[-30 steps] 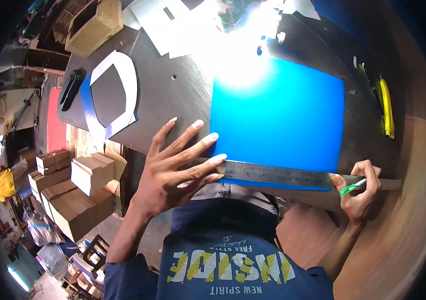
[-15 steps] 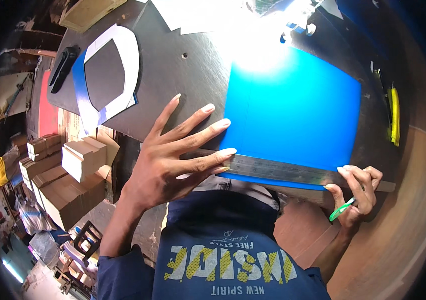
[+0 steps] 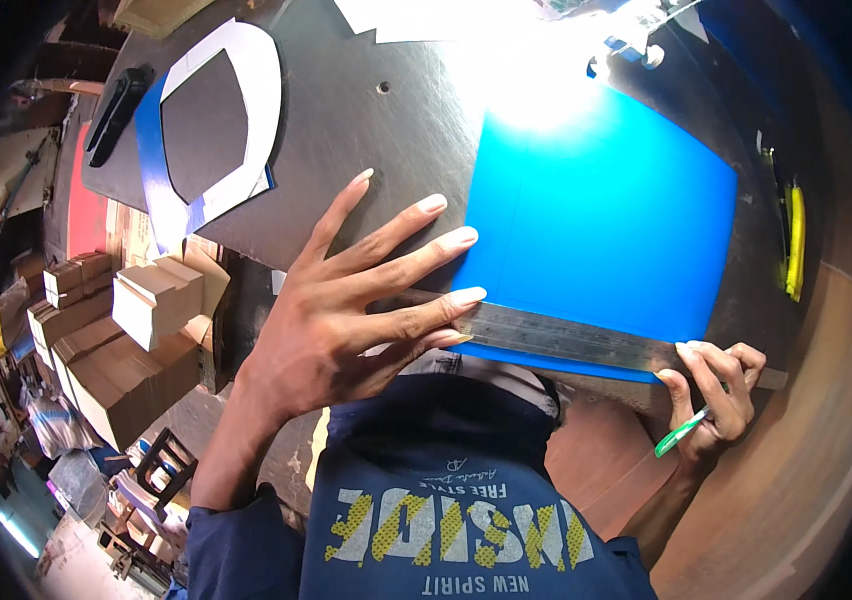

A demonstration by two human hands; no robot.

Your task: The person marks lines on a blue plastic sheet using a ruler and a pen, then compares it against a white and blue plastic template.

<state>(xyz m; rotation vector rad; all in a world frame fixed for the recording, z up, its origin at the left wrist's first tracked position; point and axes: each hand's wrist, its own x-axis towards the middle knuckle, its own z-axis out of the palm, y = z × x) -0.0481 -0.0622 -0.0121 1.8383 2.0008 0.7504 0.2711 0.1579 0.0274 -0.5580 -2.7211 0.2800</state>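
A smooth blue sheet [image 3: 606, 220] lies on the dark worktable, and a steel ruler [image 3: 566, 336] rests across it close to its near edge. At the ruler's left end, my left hand [image 3: 341, 315] has its thumb and index finger on the two long edges, while the other fingers spread out toward the sheet's left side. My right hand [image 3: 721, 395] pinches the ruler's right end between thumb and fingertips. Tucked in that same hand is a green-and-white pen [image 3: 682, 434], pointing down to the left. Bright glare hides the sheet's far left corner.
On the table's left are a white-and-blue cut-out ring [image 3: 264, 110] and a black stapler-like tool [image 3: 118, 112]. A yellow-handled cutter [image 3: 796, 245] lies to the right, and a lamp [image 3: 636, 48] glares at the back. Cardboard boxes [image 3: 131, 375] are stacked below left.
The view has shifted slightly, so the table things sit a little differently in the picture. Both hands keep their places on the ruler.
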